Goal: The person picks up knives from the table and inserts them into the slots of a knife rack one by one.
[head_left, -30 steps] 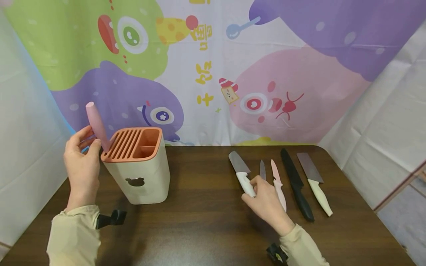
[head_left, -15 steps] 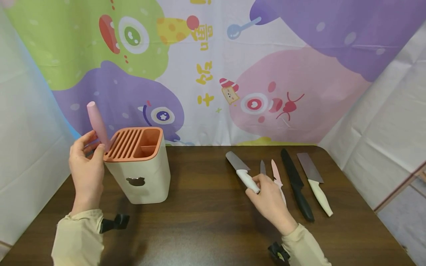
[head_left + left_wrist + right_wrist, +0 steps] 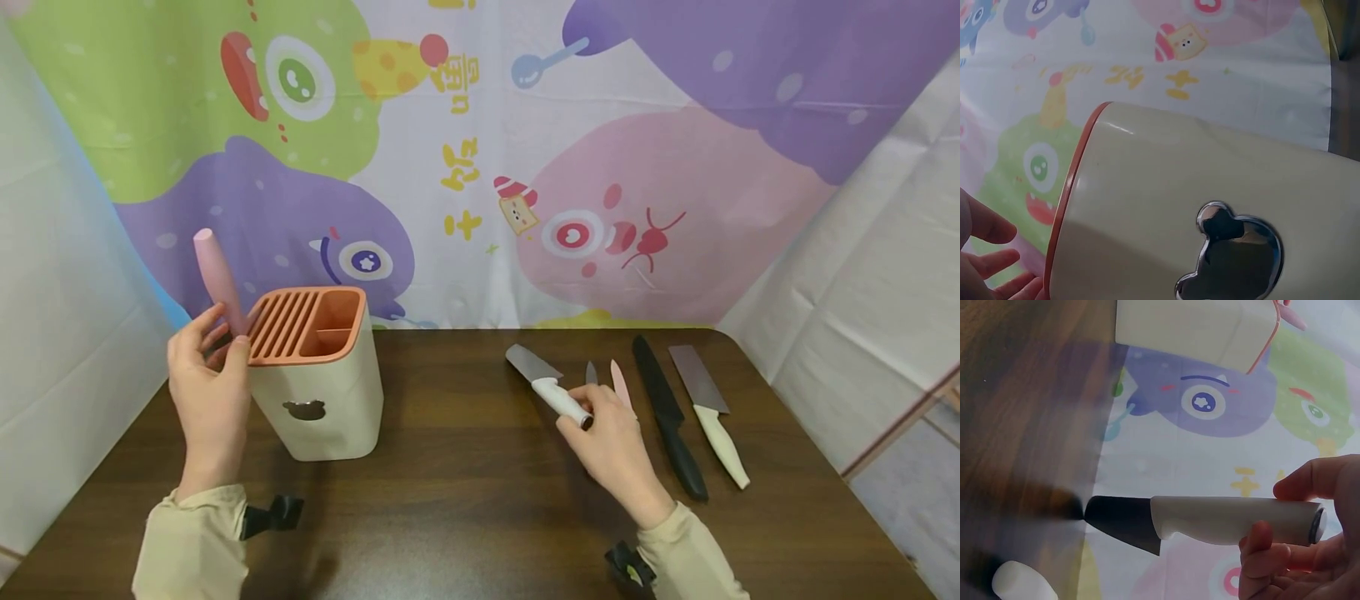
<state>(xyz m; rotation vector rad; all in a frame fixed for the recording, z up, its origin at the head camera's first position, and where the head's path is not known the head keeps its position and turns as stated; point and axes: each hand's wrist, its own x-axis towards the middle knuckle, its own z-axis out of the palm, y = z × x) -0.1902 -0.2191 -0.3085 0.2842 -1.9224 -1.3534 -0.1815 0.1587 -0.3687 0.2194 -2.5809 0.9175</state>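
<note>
A cream knife block (image 3: 322,408) with an orange slotted top stands at the left. In its leftmost slot a knife with a pink handle (image 3: 216,271) leans to the left, its blade mostly hidden. My left hand (image 3: 210,408) is at that corner, fingers spread loosely beside the handle's base and thumb near the rim; the left wrist view (image 3: 988,250) shows no curl round the handle. My right hand (image 3: 611,446) pinches the white-handled knife (image 3: 558,400) near its handle end. In the right wrist view the knife's blade (image 3: 1124,522) points away from the fingers.
Beyond the right hand lie a small grey-bladed knife (image 3: 592,373) and a pink knife (image 3: 621,385), both partly covered. A black knife (image 3: 667,417) and a cream-handled cleaver (image 3: 712,417) lie further right. A cartoon-printed cloth (image 3: 480,275) hangs behind the brown table (image 3: 450,517).
My right hand has turned the white-handled knife, its handle end swinging up and right. My left hand has slid slightly right and down along the pink handle towards the block.
</note>
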